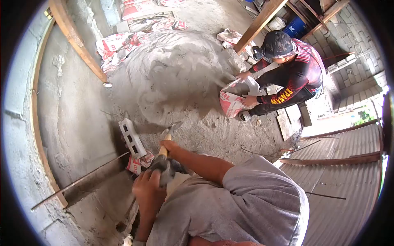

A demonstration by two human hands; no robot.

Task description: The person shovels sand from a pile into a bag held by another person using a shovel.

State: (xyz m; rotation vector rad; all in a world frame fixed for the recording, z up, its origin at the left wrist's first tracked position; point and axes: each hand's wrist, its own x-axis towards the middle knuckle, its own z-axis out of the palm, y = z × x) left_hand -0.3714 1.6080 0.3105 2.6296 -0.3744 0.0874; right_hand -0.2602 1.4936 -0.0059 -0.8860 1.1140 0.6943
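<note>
A shovel with a wooden shaft (163,152) slants down and away from my body. My right hand (170,146) is closed round the shaft, partway down. The dark grip at the shovel's top end lies under my left hand (147,186), whose fingers wrap over it. The metal blade (174,128) is at the near edge of a grey cement and sand heap (172,78); whether it touches the ground is hard to tell. Across the heap, a co-worker (289,69) crouches with both hands on the rim of a red and white sack (230,102).
A hollow concrete block (132,138) stands to the left by my hands. Cement bags (113,47) lie beyond the heap. Wooden posts (76,39) lean left and right. A metal rod (78,181) crosses the lower left. Corrugated sheets (336,184) are at the right.
</note>
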